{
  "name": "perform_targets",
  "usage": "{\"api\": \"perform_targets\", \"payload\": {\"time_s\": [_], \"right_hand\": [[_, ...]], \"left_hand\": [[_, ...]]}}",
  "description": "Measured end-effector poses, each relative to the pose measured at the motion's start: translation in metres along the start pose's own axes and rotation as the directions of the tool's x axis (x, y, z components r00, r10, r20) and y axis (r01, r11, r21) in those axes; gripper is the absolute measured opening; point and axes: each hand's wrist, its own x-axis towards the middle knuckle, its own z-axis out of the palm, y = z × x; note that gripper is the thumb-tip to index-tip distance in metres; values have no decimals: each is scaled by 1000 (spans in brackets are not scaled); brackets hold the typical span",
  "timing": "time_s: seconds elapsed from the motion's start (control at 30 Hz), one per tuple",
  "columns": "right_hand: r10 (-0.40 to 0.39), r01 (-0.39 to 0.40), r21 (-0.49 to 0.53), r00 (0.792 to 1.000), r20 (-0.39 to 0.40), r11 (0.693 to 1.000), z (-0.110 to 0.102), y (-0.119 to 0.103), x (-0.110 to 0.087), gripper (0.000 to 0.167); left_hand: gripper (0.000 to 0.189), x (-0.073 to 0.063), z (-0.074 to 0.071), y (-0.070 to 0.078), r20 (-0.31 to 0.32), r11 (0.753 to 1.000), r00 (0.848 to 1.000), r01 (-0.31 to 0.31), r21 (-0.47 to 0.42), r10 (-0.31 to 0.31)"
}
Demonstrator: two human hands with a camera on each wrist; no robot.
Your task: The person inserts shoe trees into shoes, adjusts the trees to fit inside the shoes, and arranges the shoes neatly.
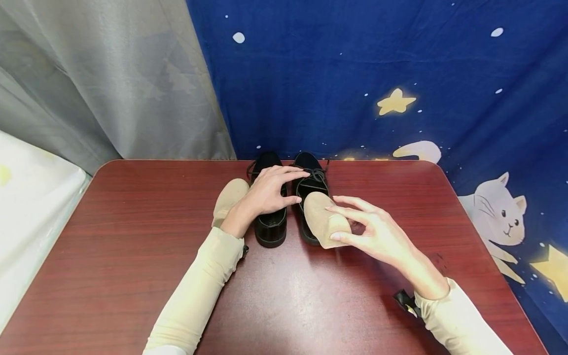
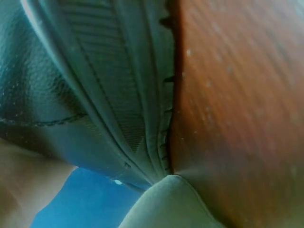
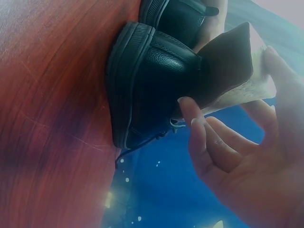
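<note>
The right hand [image 1: 377, 231] pinches the insole [image 1: 318, 217] by its near end, rounded tip pointing away over the right shoe [image 1: 307, 160], roughly along its length, while the left hand [image 1: 265, 191], fingers loosely extended, lies across the left shoe [image 1: 270, 233].

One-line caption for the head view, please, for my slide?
Right hand holding a beige insert over one black shoe, left hand across the other shoe.
</note>
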Motion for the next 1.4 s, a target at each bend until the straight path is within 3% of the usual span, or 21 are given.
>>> {"api": "perform_targets", "payload": {"time_s": [0.6,1.4], "right_hand": [[-38,37,-103,999,-5,994,2,0,5,56],[-69,65,-103,997,-40,993,7,3,12,54]], "left_hand": [[63,1,1,0,-15,1000,1000,2,-9,-2],[61,-1,4,-2,-18,1000,1000,2,-6,-2]]}}
